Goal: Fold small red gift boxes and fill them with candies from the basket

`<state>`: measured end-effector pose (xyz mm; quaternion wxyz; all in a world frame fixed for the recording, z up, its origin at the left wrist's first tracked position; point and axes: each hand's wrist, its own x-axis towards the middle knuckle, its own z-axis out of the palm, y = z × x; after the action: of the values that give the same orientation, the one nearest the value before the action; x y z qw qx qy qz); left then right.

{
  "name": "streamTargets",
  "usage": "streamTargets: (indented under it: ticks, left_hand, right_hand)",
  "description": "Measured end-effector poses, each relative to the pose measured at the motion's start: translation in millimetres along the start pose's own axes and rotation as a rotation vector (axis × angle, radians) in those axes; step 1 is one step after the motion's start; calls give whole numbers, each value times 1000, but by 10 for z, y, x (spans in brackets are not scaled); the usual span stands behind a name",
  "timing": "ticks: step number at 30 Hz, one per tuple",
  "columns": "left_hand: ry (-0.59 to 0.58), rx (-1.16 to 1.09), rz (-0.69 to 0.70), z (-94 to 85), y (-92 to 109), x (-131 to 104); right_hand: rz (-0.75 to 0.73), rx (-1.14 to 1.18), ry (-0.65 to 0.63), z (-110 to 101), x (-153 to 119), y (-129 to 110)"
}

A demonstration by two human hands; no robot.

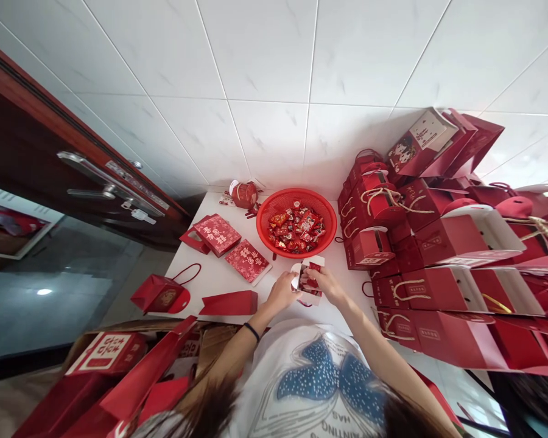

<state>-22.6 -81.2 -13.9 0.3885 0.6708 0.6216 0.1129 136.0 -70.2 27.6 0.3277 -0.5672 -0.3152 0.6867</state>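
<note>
Near the table's front edge, my left hand [284, 291] is closed on the left side of a small open box [311, 292] with white flaps. My right hand [325, 283] is at the box's opening, its fingers closed round a red packet [315, 269]. Just beyond both hands sits a round red basket [333, 226] holding several red-wrapped candies [296, 228]. To the left of the basket, red patterned boxes [217, 234] lie on the white table [210, 277].
Stacked red gift boxes [442, 292] with rope handles crowd the right side. Red bags [466, 143] lean on the tiled wall. A handled red box [164, 294] stands at the left edge, near a dark door [27, 134]. A carton of red boxes [114, 353] is lower left.
</note>
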Motion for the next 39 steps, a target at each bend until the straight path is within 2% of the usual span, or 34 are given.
streamTargets:
  ticks: [2, 5, 7, 12, 16, 18, 22, 24, 27, 29, 31, 33, 35, 39]
  left_hand:
    - [3, 5, -9, 25, -8, -17]
    - [12, -3, 8, 51, -30, -43]
    - [26, -13, 14, 61, -41, -59]
    - [20, -65, 27, 73, -32, -93]
    - [-1, -113, 49, 109, -8, -117]
    - [0, -120, 50, 132, -4, -126]
    - [-3, -116, 37, 155, -24, -133]
    - [-7, -110, 26, 152, -39, -133]
    - [-4, -89, 20, 140, -45, -135]
    - [-5, -76, 27, 136, -35, -138]
    - [-8, -63, 38, 137, -24, -140]
    - [-2, -54, 47, 146, -27, -140]
    - [17, -55, 45, 163, -53, -138]
    - [66, -81, 73, 220, -159, -140]
  right_hand:
    - [-10, -195, 61, -27, 23, 51]
    - [-116, -509, 212, -161, 51, 142]
    - [-151, -637, 253, -256, 88, 189]
    - [-179, -662, 274, -361, 215, 262]
    - [-202, -690, 279, -367, 176, 294]
    - [-257, -792, 256, -358, 114, 293]
    - [-471, -1174, 208, -340, 9, 290]
    - [-517, -1328, 181, -332, -19, 302]
    - [-515, -1419, 227, -277, -46, 303]
    - [-547, -1388, 205, -184, -54, 274]
    - [-468, -1337, 69, -49, -37, 228]
    - [-291, -1309, -60, 95, 21, 184]
    - [-150, -1304, -86, 205, 120, 157]
    - [-63, -1304, -71, 262, 344, 165]
